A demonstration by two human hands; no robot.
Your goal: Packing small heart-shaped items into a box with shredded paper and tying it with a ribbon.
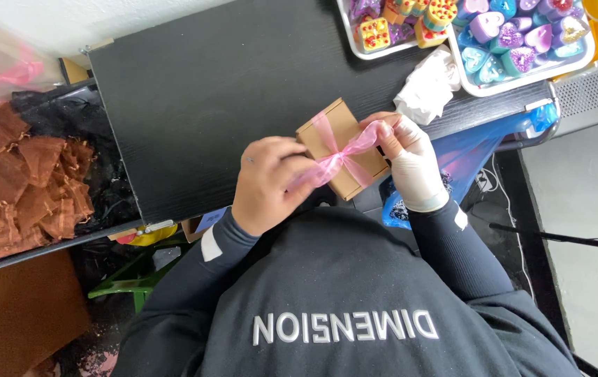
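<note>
A small brown cardboard box (332, 130) lies tilted on the black tabletop (201, 91), with a sheer pink ribbon (346, 155) crossed over it. My left hand (265, 183), bare, pinches one end of the ribbon at the box's near-left side. My right hand (411, 164), in a white glove, holds a ribbon loop at the box's right edge. Both hands rest against the box, and the knot sits between them.
Two white trays (453, 43) of colourful heart-shaped and cube-shaped pieces stand at the back right. Crumpled white material (428, 87) lies beside them. A blue plastic bag (477, 157) hangs off the table's right. Several brown mesh pouches (26, 181) are piled at the left.
</note>
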